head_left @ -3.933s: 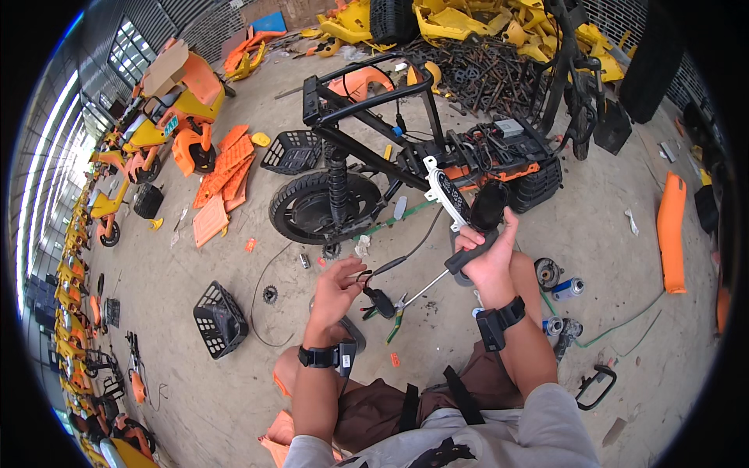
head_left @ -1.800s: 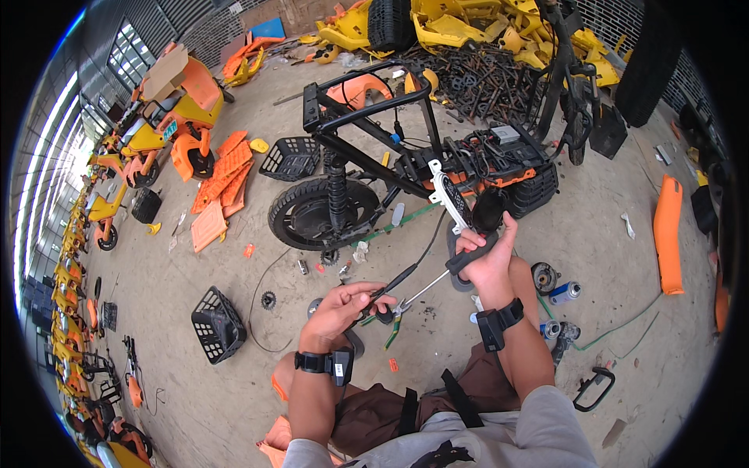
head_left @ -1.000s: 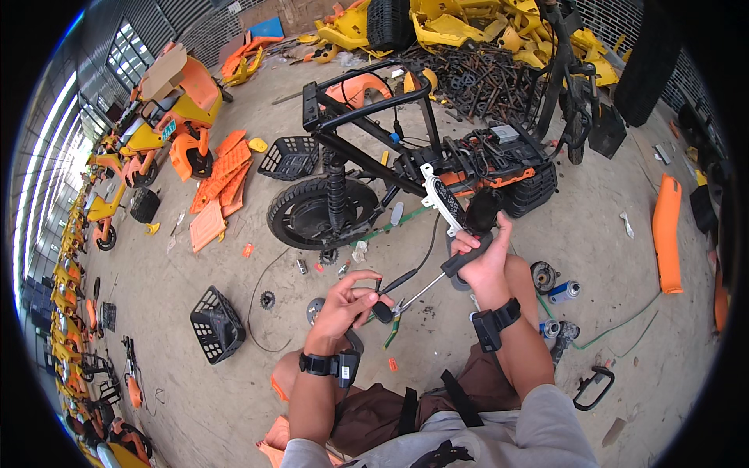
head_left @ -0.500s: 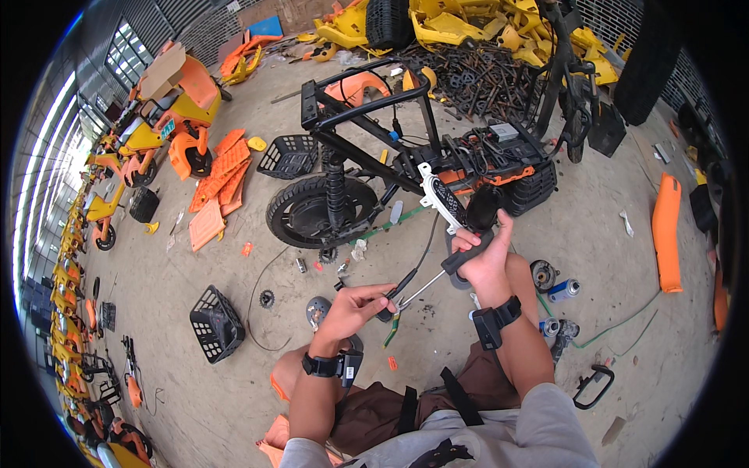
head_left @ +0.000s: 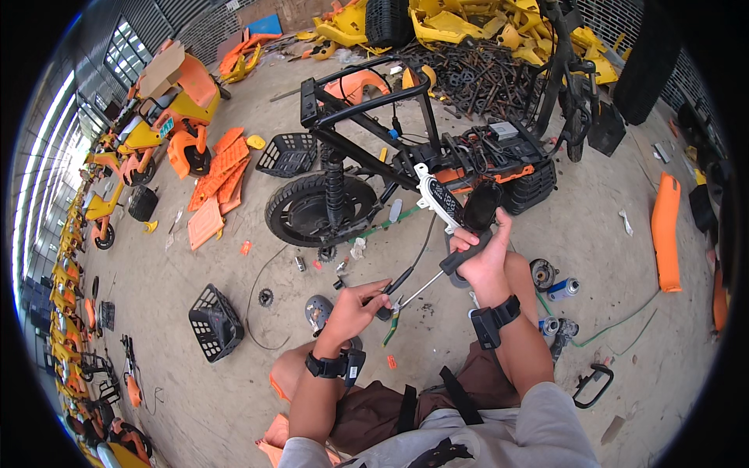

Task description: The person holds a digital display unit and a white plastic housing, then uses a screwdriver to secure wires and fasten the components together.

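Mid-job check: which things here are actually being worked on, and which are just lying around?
In hand:
left hand on the cable end
right hand gripping the black handle assembly

Lying about:
black basket
spray can
orange panels
mirror

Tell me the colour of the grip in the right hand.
Black, on the grip; head view.

A black brake lever (head_left: 477, 212) with a white bracket sits upright in the right hand (head_left: 482, 259), its thin cable (head_left: 421, 287) slanting down to green-handled pliers (head_left: 392, 316) pinched by the left hand (head_left: 355, 308).
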Tool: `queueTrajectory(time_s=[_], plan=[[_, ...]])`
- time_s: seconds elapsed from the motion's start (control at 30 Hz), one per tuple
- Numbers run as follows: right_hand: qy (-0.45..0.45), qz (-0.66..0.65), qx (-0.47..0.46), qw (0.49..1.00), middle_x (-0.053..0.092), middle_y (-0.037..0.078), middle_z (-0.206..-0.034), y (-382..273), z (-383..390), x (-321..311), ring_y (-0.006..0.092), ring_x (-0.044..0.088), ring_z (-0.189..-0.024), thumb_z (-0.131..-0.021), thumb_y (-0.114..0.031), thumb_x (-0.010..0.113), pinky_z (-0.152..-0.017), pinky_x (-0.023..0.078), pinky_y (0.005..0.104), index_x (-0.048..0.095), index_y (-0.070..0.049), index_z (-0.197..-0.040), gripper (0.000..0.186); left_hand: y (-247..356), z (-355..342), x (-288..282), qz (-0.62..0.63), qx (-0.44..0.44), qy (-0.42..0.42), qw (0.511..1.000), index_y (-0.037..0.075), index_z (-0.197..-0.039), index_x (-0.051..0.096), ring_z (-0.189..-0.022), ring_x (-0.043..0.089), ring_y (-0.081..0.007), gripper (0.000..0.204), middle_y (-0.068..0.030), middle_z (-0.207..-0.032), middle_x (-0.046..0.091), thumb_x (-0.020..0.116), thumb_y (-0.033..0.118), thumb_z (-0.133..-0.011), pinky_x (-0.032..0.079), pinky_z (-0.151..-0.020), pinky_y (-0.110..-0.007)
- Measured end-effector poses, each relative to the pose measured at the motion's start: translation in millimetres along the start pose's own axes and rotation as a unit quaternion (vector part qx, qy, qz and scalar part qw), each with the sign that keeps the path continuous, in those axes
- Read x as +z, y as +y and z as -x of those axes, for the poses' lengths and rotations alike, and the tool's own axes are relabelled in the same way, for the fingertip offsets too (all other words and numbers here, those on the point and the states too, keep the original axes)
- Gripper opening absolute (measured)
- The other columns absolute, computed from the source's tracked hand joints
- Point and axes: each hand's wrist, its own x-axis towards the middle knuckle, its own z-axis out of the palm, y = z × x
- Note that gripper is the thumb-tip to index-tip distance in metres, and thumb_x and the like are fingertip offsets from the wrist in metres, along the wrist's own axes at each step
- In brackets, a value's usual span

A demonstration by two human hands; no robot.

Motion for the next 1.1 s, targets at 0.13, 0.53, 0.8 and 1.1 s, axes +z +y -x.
queueTrajectory(time_s=[0.13, 0.53, 0.8, 1.1], plan=[[-0.002, -0.014, 0.001, 1.000, 0.053, -0.003, -0.075, -3, -1, -2, 0.0083, 0.039, -0.051, -0.082, -0.048, 0.064, -0.051, 0.034, 0.0226, 0.060, -0.007, -0.095, 0.043, -6, 2, -2, -0.032, 0.053, -0.004, 0.998, -0.002, -0.126, 0.058, -0.079, 0.059, -0.0072, 0.036, -0.0082, -0.086, 0.072, 0.061, 0.003, -0.091, 0.049, -0.076, -0.024], [0.008, -0.026, -0.017, 0.999, 0.048, -0.004, -0.070, -14, -3, 1, 0.0093, 0.039, -0.052, -0.081, -0.050, 0.065, -0.052, 0.032, 0.0241, 0.057, -0.012, -0.083, 0.039, -4, 7, -16, 0.184, 0.021, -0.116, 0.976, -0.001, -0.144, 0.039, -0.077, 0.052, -0.0116, 0.055, -0.0131, -0.120, 0.064, 0.045, 0.033, -0.102, 0.043, -0.068, -0.025], [0.003, -0.025, -0.016, 1.000, 0.049, -0.003, -0.070, -15, -5, -2, 0.0096, 0.039, -0.053, -0.081, -0.049, 0.064, -0.052, 0.032, 0.0242, 0.058, -0.011, -0.085, 0.039, -9, 4, -14, 0.403, 0.017, -0.149, 0.903, 0.000, -0.150, 0.025, -0.084, 0.053, -0.0191, 0.089, -0.0170, -0.146, 0.042, 0.022, 0.070, -0.095, 0.036, -0.062, -0.025], [0.129, 0.135, 0.047, 0.981, 0.052, 0.001, -0.069, -9, -17, -20, 0.0130, 0.047, -0.057, -0.080, -0.045, 0.068, -0.053, 0.040, 0.0285, 0.056, -0.011, -0.078, 0.036, -1, 2, -26, 0.595, 0.026, -0.128, 0.793, -0.001, -0.147, 0.029, -0.095, 0.051, -0.0274, 0.087, -0.0214, -0.151, 0.032, 0.035, 0.066, -0.093, 0.041, -0.068, -0.030]])
